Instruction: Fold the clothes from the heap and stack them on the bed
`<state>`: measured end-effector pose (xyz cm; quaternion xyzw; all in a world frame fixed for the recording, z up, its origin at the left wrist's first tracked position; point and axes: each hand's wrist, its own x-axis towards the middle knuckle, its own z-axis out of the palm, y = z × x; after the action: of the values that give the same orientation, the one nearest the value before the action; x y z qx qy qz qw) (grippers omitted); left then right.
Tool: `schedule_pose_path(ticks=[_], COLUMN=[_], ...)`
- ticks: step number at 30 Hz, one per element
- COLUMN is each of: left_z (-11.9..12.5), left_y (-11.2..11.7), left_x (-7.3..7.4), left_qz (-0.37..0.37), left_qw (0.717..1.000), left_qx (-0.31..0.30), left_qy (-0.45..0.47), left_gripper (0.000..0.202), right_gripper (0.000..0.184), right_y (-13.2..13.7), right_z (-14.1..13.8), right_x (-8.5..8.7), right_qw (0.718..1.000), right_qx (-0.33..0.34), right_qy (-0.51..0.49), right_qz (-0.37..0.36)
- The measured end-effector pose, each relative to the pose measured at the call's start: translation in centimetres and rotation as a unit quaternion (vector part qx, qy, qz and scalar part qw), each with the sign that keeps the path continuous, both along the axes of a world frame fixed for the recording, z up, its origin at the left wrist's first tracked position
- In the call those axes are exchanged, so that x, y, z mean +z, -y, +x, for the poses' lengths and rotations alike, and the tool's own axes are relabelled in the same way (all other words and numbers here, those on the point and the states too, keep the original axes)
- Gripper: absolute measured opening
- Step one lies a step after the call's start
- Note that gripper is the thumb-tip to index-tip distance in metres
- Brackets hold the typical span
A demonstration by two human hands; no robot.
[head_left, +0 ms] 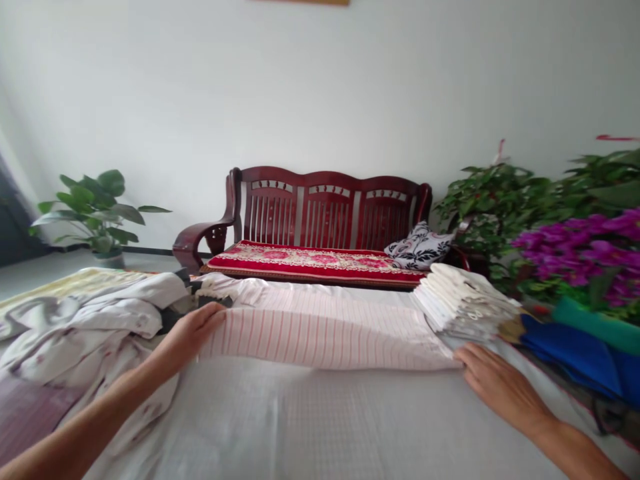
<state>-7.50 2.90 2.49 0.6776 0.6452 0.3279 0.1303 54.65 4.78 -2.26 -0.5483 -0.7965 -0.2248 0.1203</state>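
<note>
The left hand (207, 325) and right hand (493, 381) have fingers closed on opposite ends of the pink-striped cloth (320, 337) — it spans between them over the pale cover (330, 420), though contact beneath is hard to judge. A folded white stack (457, 300) sits just beyond the right hand; crumpled fabric (100, 327) lies beside the left.

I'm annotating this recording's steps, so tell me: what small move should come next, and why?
Probably carry the near edge of the striped cloth forward and lay it over the rest: the left hand and right hand hold it at opposite ends, the strip between them looks lifted, and more of the cloth lies spread out beyond.
</note>
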Motion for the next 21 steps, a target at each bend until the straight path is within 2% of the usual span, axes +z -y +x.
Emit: schedule_pose_path(ticks=[4,7,10,13,16,21], left_z=[-0.4,-0.6,-0.6,0.0,0.8,1.6], left_y=[-6.0,-9.7,-12.2,-13.4,-14.5,-17.4], left_x=[0.8,0.8,0.7,0.5,0.1,-1.6], left_qz=[0.031,0.007,-0.032,-0.055,-0.078,-0.131], left_qw=[0.995,0.990,0.984,0.979,0.974,0.960], left_qx=[0.069,0.087,0.102,0.117,0.129,0.169], left_qy=[-0.060,-0.111,-0.142,-0.158,-0.170,-0.183], left_gripper=[0.032,0.028,0.028,0.032,0.045,0.030], right_gripper=[0.025,0.028,0.035,0.040,0.045,0.043], right_y=[-2.8,-5.7,-9.0,-12.1,-14.6,-17.2], right_z=[-3.6,-6.6,-8.1,-8.1,-7.4,-5.8], right_x=[3.9,5.9,6.6,5.9,4.1,0.6], right_qw=[0.993,0.988,0.980,0.977,0.974,0.980], right_qx=[-0.095,-0.135,-0.156,-0.156,-0.146,-0.105], right_qy=[0.032,0.079,0.112,0.117,0.117,0.081], right_qz=[0.055,0.009,-0.048,-0.091,-0.127,-0.147])
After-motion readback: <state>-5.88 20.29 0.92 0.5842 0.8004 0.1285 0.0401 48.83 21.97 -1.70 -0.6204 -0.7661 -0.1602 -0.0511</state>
